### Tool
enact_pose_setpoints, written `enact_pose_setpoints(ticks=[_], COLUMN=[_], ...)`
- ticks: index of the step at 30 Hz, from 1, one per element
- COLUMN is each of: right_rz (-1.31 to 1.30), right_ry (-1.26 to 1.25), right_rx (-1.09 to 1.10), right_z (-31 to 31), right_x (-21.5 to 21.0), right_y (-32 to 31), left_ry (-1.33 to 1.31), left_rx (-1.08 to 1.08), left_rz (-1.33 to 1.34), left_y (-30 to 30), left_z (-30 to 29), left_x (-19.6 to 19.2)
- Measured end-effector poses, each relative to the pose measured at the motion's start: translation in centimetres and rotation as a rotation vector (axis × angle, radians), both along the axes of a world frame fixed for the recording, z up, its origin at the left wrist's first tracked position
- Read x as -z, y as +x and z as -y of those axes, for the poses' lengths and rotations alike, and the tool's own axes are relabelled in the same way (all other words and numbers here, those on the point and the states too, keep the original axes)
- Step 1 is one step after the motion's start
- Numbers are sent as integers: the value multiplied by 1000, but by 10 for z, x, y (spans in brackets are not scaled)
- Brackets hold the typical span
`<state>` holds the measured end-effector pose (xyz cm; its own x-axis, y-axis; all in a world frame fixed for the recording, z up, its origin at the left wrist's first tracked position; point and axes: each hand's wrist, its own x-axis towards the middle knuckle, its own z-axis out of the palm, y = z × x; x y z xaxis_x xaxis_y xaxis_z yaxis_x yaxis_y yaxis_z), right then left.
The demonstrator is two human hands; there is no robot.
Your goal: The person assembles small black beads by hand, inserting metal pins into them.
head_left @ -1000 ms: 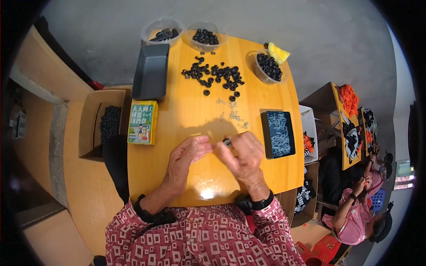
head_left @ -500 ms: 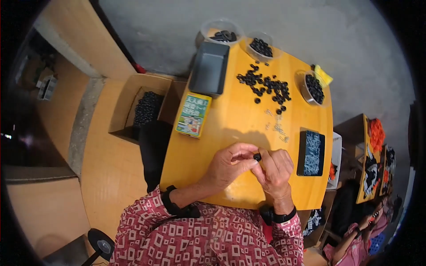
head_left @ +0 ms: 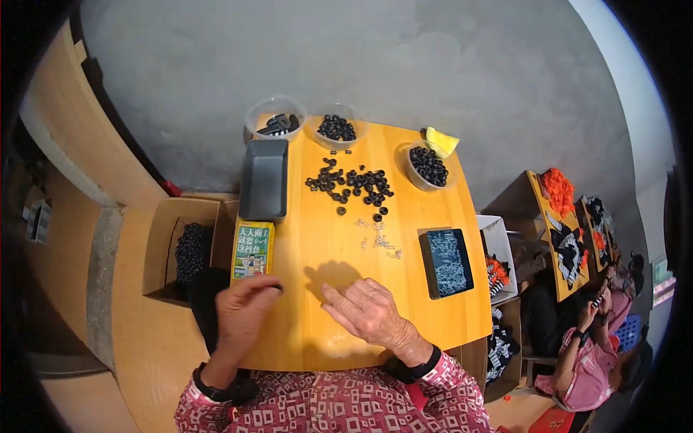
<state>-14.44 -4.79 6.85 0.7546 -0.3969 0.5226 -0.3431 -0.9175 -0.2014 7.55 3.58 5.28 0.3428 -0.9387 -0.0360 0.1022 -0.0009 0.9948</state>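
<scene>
Head, left hand, right hand, now apart

seemingly chinese lettering on green box

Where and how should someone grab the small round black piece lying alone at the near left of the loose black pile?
The small round black piece is probably best pinched by its curved outer sides, from above and the person's side: the loose black pile lies beyond it, with bare yellow wooden tabletop in front.
</scene>
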Motion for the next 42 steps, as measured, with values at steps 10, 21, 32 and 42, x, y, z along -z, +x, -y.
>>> enact_pose_setpoints(ticks=[10, 21, 32, 42], right_rz=[-99, -142, -137, -25], right_ry=[-30, -51, 34, 85], right_rx=[124, 178, 177, 253], right_z=[7, 12, 5, 50], right_x=[-1, -1, 22, -7], right_y=[-47, -64, -58, -43], left_ry=[-60, 103, -140, -15], left_rx=[-551, -439, -157, 322], left_rz=[83, 203, 407, 298], left_y=[163, 164, 24, -26], left_z=[16, 1, -9, -8], left_x=[50, 72, 0, 30])
